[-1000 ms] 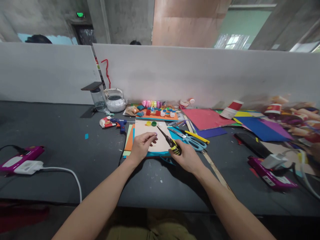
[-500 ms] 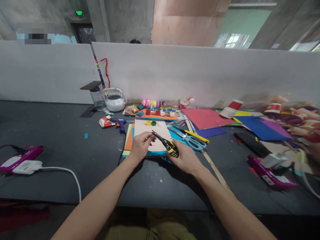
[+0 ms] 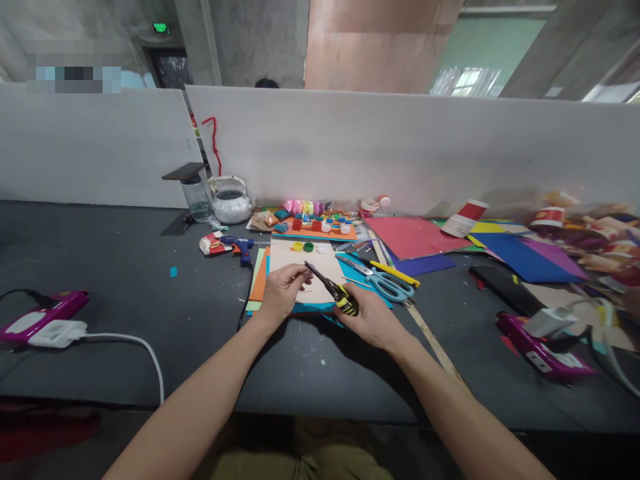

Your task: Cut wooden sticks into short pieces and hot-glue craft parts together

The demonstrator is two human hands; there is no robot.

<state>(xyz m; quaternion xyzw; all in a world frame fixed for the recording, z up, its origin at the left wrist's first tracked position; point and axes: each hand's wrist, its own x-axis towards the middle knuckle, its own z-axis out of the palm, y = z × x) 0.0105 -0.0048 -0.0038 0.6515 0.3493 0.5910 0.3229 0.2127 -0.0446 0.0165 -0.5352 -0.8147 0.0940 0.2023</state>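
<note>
The right hand (image 3: 370, 313) has its fingers wrapped round black-and-yellow pliers (image 3: 334, 291), above cream paper (image 3: 286, 255) on the table (image 3: 175, 360); the tip is right by the left hand (image 3: 281, 291), whose fingers are pinched together, on what I can't tell. Behind, a green sign (image 3: 161, 27) glows, its lettering too small to read.

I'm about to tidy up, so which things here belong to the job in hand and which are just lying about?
Likely in the job:
pliers, in the right hand
pale sheet, partly beneath the left hand

Probably just lying about:
scissors
yellow cutter
glue gun
kettle
jar
</note>
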